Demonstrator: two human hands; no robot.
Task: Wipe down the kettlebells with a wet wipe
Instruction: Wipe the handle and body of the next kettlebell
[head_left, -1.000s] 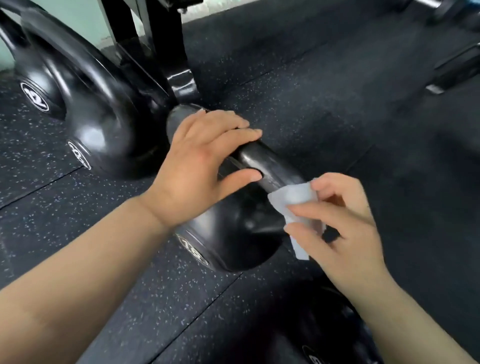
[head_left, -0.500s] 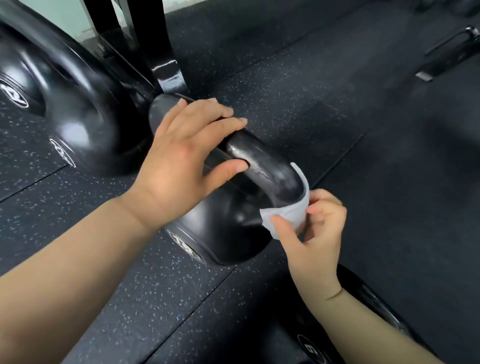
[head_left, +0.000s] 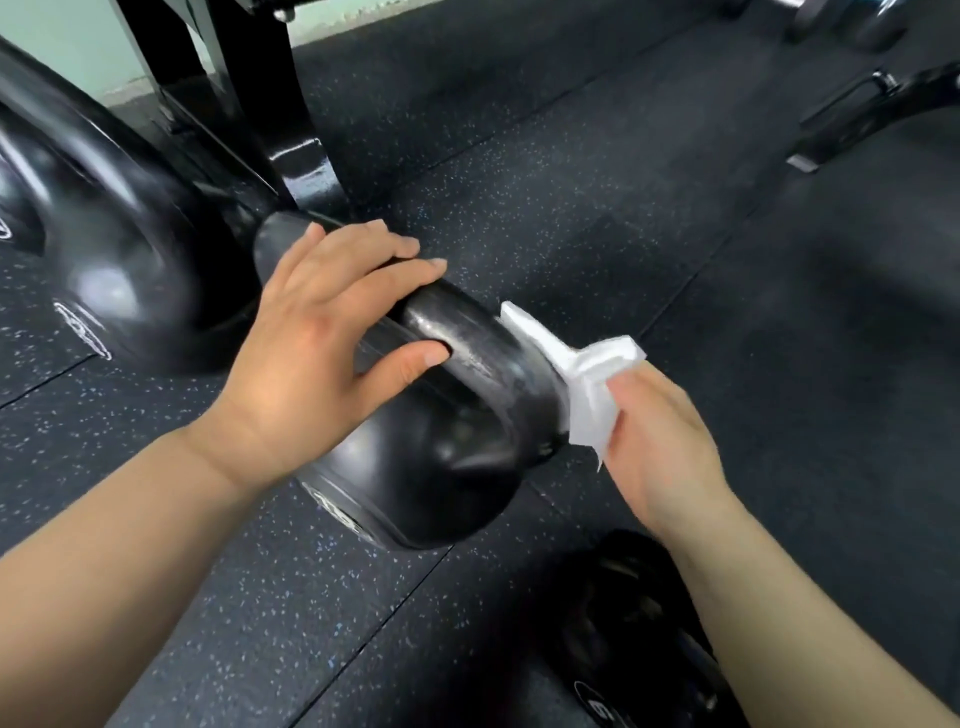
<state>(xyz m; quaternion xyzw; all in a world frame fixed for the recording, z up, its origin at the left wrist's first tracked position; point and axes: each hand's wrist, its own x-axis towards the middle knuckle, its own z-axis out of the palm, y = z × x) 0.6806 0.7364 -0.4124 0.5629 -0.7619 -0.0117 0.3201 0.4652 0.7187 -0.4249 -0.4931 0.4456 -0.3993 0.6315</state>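
Left fingers (head_left: 384, 260): curled over the top of the kettlebell's handle, thumb pressed from the near side; the left hand (head_left: 306, 358) grips it firmly.
Right fingers (head_left: 631, 387): pinched shut on a crumpled white wet wipe (head_left: 587, 384), held by the right hand (head_left: 660, 452).
Wet wipe: its free end lies against the right-hand bend of the handle (head_left: 467, 338), which looks streaked and wet there.
Kettlebell (head_left: 441, 467): black, tilted on the floor (head_left: 571, 208) between both hands; a white mark low on its body is too blurred to read.
Larger kettlebell (head_left: 119, 260): just to the left, white print also unreadable.
Third kettlebell (head_left: 639, 639): under the right forearm, white figure, possibly a "6".
Floor: dark speckled rubber tiles.
Black frame post (head_left: 291, 130): standing behind the handle.
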